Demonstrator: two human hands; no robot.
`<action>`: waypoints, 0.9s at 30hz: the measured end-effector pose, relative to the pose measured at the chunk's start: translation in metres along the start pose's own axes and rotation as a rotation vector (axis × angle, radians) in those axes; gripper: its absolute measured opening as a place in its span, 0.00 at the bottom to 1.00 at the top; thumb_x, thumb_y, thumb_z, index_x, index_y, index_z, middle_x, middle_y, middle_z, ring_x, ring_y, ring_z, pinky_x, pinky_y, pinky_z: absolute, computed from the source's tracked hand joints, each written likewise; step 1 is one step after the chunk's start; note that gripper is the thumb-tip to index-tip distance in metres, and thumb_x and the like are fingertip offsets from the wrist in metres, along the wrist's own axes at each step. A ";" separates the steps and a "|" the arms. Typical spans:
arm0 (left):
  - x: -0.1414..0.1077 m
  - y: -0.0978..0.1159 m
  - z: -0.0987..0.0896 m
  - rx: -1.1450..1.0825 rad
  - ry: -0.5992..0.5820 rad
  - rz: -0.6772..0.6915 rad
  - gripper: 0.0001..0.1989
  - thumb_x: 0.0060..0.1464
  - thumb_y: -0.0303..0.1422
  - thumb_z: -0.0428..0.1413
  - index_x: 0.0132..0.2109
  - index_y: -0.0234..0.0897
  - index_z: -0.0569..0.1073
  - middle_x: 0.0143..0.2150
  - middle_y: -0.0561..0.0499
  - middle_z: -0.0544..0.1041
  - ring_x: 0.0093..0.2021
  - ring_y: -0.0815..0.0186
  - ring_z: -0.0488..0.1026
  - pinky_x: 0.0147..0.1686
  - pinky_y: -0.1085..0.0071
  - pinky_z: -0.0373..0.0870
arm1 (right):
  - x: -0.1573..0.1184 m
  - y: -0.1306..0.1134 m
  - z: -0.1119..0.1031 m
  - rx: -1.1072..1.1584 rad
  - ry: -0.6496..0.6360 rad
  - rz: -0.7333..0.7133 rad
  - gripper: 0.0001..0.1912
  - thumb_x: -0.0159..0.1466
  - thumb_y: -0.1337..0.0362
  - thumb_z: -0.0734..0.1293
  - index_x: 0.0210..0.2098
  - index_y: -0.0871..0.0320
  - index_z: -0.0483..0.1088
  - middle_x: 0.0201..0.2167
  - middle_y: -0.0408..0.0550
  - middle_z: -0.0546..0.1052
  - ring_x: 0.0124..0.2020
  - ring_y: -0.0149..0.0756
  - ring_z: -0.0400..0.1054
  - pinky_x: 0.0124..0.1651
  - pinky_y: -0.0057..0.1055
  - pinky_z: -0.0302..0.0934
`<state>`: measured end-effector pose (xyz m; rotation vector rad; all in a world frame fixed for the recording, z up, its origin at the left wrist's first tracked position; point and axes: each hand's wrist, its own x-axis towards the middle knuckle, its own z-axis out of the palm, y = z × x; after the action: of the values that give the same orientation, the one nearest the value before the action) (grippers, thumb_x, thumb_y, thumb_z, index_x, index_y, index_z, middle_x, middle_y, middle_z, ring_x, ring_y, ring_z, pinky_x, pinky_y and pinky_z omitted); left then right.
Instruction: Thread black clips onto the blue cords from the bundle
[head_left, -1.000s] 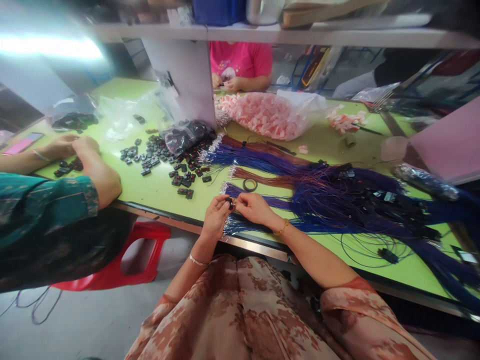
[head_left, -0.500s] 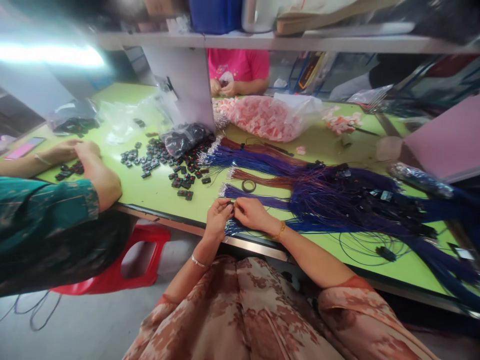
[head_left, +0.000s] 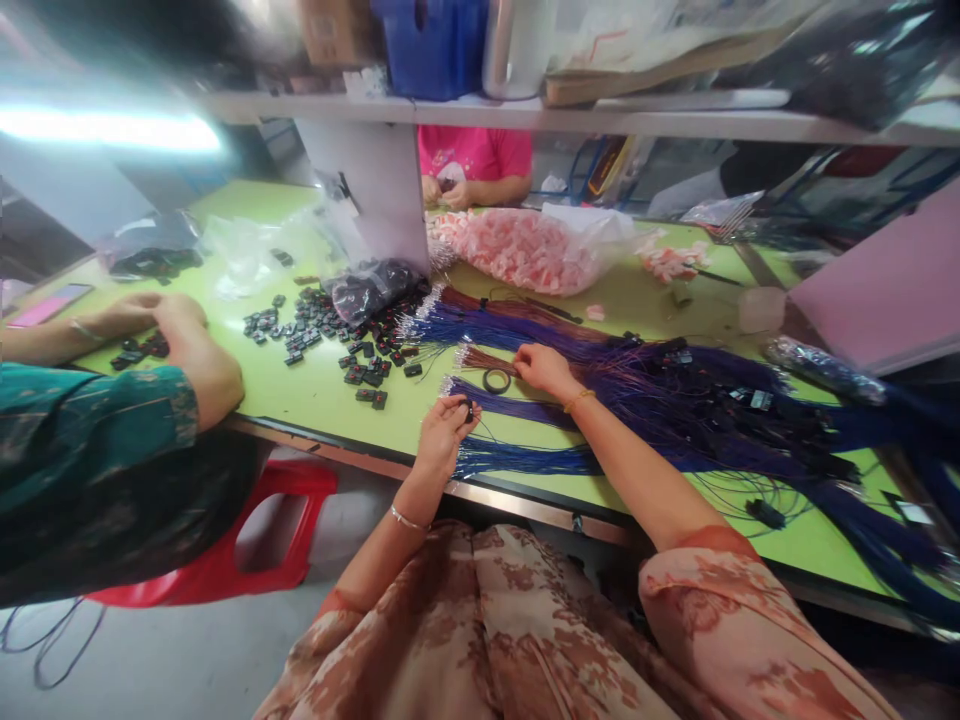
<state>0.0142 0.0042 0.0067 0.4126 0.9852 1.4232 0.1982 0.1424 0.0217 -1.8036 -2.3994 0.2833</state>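
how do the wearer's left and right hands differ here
The left hand pinches a small black part; the right hand is at the brown wires, its grip on them unclear. The left hand is nearer the front edge of the table; the right hand is farther in. The left wrist has a silvery bangle; the right wrist has a gold-coloured bracelet. Both hands are bare.

One held black piece (head_left: 469, 411), one black ring (head_left: 496, 391), one stool (head_left: 302, 535).
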 end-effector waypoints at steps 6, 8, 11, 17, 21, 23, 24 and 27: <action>0.000 -0.003 -0.003 -0.004 -0.008 -0.013 0.14 0.42 0.29 0.64 0.38 0.33 0.71 0.33 0.48 0.78 0.36 0.66 0.77 0.48 0.61 0.70 | -0.008 -0.002 -0.006 -0.204 0.059 -0.172 0.13 0.64 0.66 0.58 0.39 0.62 0.72 0.40 0.59 0.75 0.41 0.42 0.66 0.39 0.32 0.52; 0.000 -0.003 -0.004 -0.005 -0.014 -0.011 0.14 0.42 0.29 0.65 0.38 0.33 0.71 0.33 0.48 0.78 0.36 0.65 0.77 0.48 0.61 0.70 | -0.009 -0.002 -0.012 -0.249 0.076 -0.184 0.12 0.63 0.67 0.58 0.39 0.63 0.72 0.40 0.62 0.75 0.42 0.44 0.66 0.41 0.33 0.52; -0.001 -0.004 -0.004 0.002 -0.020 -0.004 0.15 0.42 0.30 0.65 0.38 0.33 0.71 0.34 0.48 0.78 0.36 0.66 0.77 0.47 0.61 0.70 | -0.008 -0.006 -0.017 -0.168 0.067 -0.140 0.12 0.62 0.66 0.59 0.38 0.62 0.72 0.37 0.59 0.76 0.37 0.41 0.67 0.38 0.31 0.51; 0.000 -0.007 -0.005 0.010 -0.017 0.009 0.16 0.41 0.31 0.66 0.38 0.33 0.71 0.34 0.48 0.78 0.35 0.66 0.76 0.48 0.60 0.70 | -0.009 -0.044 -0.020 0.265 0.091 -0.334 0.10 0.61 0.64 0.60 0.30 0.60 0.71 0.27 0.46 0.75 0.27 0.31 0.62 0.31 0.27 0.48; -0.001 -0.006 -0.003 -0.018 -0.011 0.027 0.15 0.42 0.31 0.66 0.38 0.33 0.71 0.33 0.49 0.77 0.36 0.66 0.76 0.50 0.58 0.69 | -0.021 -0.063 -0.022 0.495 0.109 -0.447 0.08 0.59 0.66 0.60 0.28 0.60 0.69 0.25 0.42 0.72 0.25 0.28 0.59 0.30 0.25 0.49; -0.002 -0.006 0.000 -0.031 -0.006 0.035 0.15 0.42 0.30 0.65 0.38 0.33 0.71 0.33 0.50 0.76 0.37 0.66 0.76 0.51 0.58 0.69 | -0.031 -0.064 -0.022 0.569 0.080 -0.470 0.07 0.58 0.66 0.60 0.27 0.60 0.68 0.25 0.42 0.72 0.25 0.28 0.59 0.30 0.25 0.50; -0.002 -0.006 0.002 -0.033 -0.005 0.035 0.14 0.43 0.30 0.65 0.38 0.34 0.71 0.34 0.50 0.76 0.37 0.66 0.76 0.51 0.58 0.69 | -0.036 -0.062 -0.021 0.603 0.060 -0.473 0.06 0.58 0.67 0.61 0.27 0.60 0.68 0.25 0.42 0.72 0.25 0.28 0.59 0.30 0.24 0.50; 0.000 -0.007 0.007 -0.046 -0.010 0.038 0.12 0.45 0.30 0.63 0.38 0.34 0.72 0.35 0.51 0.75 0.38 0.68 0.74 0.51 0.58 0.68 | -0.053 -0.057 -0.017 0.678 0.017 -0.451 0.06 0.58 0.66 0.61 0.27 0.60 0.67 0.24 0.42 0.71 0.24 0.27 0.59 0.29 0.24 0.50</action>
<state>0.0235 0.0052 0.0054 0.4059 0.9387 1.4741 0.1631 0.0779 0.0513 -0.9483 -2.2199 0.8809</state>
